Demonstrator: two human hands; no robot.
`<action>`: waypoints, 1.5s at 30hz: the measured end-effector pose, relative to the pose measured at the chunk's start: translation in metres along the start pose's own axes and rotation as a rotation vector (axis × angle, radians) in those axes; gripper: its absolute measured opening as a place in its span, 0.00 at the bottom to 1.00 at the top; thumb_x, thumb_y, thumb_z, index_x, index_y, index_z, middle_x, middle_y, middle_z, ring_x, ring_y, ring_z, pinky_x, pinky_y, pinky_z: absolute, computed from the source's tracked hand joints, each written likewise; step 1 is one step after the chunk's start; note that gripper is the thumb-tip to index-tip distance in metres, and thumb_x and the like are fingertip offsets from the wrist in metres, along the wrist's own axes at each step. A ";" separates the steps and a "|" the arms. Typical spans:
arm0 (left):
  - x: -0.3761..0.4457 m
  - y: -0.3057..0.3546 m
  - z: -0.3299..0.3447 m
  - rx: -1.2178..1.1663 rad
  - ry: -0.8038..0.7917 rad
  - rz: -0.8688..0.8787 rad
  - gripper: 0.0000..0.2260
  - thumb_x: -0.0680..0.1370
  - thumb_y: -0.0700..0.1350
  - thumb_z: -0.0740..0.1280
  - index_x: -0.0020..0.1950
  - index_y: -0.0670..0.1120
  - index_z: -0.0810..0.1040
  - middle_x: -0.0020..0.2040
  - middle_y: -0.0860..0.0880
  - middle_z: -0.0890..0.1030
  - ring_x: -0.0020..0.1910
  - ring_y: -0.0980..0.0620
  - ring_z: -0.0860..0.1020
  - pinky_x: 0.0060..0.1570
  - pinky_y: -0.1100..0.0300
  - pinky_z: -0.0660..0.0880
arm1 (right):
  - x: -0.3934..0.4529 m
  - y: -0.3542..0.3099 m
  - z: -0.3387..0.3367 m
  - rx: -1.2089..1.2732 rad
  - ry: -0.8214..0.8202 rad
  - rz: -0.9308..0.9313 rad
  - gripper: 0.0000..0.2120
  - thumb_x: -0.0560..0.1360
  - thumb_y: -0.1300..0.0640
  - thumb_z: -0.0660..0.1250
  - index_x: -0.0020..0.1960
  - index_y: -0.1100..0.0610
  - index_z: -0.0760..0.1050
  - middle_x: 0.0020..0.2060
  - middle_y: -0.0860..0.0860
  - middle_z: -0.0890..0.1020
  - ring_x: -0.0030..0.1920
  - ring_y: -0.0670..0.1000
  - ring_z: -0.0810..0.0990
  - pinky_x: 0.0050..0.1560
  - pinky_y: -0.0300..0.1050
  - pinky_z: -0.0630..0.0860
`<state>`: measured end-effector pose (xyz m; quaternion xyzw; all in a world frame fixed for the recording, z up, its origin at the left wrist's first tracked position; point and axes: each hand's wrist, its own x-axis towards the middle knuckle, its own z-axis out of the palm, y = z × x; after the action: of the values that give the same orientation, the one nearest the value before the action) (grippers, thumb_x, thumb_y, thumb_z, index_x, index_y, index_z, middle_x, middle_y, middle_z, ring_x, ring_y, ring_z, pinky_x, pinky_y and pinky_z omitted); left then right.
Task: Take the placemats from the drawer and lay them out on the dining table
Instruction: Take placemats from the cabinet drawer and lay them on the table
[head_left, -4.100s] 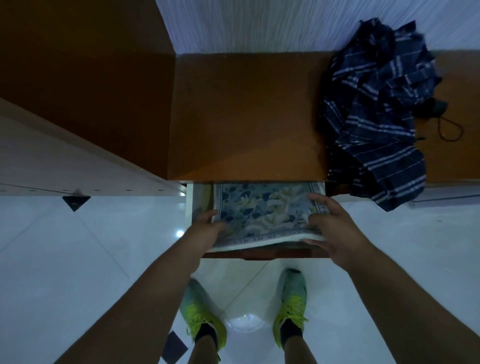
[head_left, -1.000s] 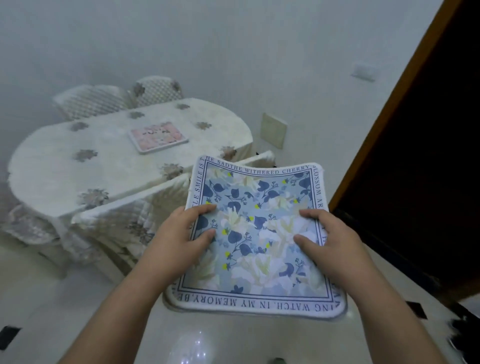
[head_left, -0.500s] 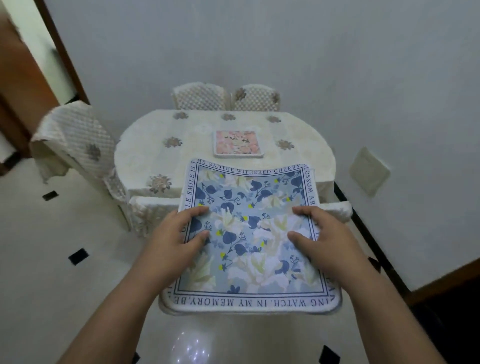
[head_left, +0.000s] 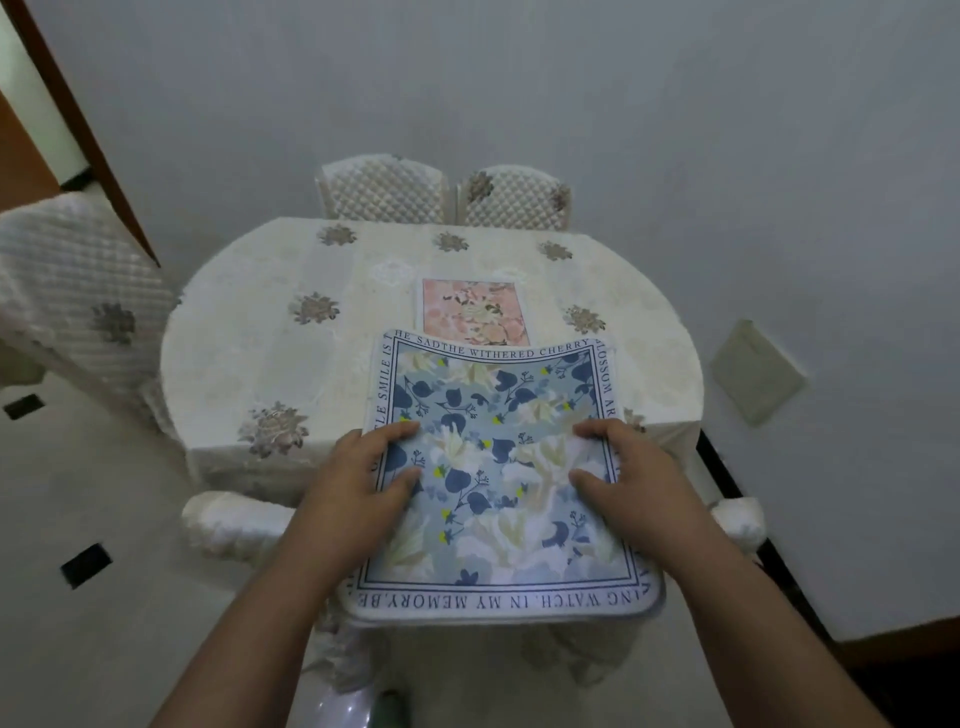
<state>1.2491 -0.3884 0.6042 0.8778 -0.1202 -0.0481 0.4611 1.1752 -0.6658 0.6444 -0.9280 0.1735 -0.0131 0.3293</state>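
Placemats (head_left: 498, 467) in a blue-and-white floral print, with a dark ruled border and lettering round the edge, are held flat in the air between the person and the dining table (head_left: 249, 353). It looks like a thin stack, though only the top mat's face shows; a second edge peeks out along the near rim and the count cannot be told. The left hand (head_left: 363, 483) grasps the left edge, thumb on top, and the fingers underneath are hidden. The right hand (head_left: 628, 478) grasps the right edge the same way. The mats sag slightly and have rounded corners.

Below them, a chair (head_left: 234, 525) with a quilted cream cover is mostly hidden; only its padded top ends stick out at either side. Beyond lies the oval table under a cream cloth with embroidered flowers. A pink floral placemat (head_left: 470, 312) lies flat on it, its near edge cut off by the held mats. Two quilted chair backs (head_left: 441, 195) stand against the far wall.
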 end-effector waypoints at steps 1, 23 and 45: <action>0.019 0.000 -0.001 0.002 -0.007 0.000 0.19 0.79 0.47 0.71 0.69 0.60 0.75 0.60 0.54 0.75 0.57 0.57 0.74 0.60 0.60 0.69 | 0.016 -0.003 0.001 0.001 0.009 0.005 0.22 0.74 0.53 0.73 0.66 0.42 0.73 0.64 0.45 0.76 0.60 0.46 0.76 0.63 0.42 0.71; 0.271 -0.001 0.080 0.053 0.020 -0.175 0.24 0.75 0.37 0.73 0.66 0.58 0.76 0.63 0.57 0.73 0.62 0.58 0.72 0.64 0.60 0.68 | 0.321 0.059 0.014 0.123 -0.163 0.005 0.24 0.79 0.60 0.65 0.71 0.42 0.67 0.72 0.48 0.67 0.66 0.49 0.72 0.67 0.45 0.71; 0.501 -0.166 0.146 0.146 -0.310 -0.381 0.65 0.53 0.72 0.80 0.81 0.63 0.46 0.81 0.52 0.59 0.80 0.45 0.58 0.75 0.41 0.62 | 0.570 0.139 0.118 0.006 -0.325 0.122 0.44 0.67 0.36 0.76 0.77 0.44 0.63 0.78 0.57 0.61 0.80 0.54 0.54 0.77 0.57 0.57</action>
<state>1.7328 -0.5421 0.3975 0.8978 -0.0250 -0.2591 0.3552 1.6837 -0.8833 0.4155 -0.9046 0.1740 0.1567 0.3561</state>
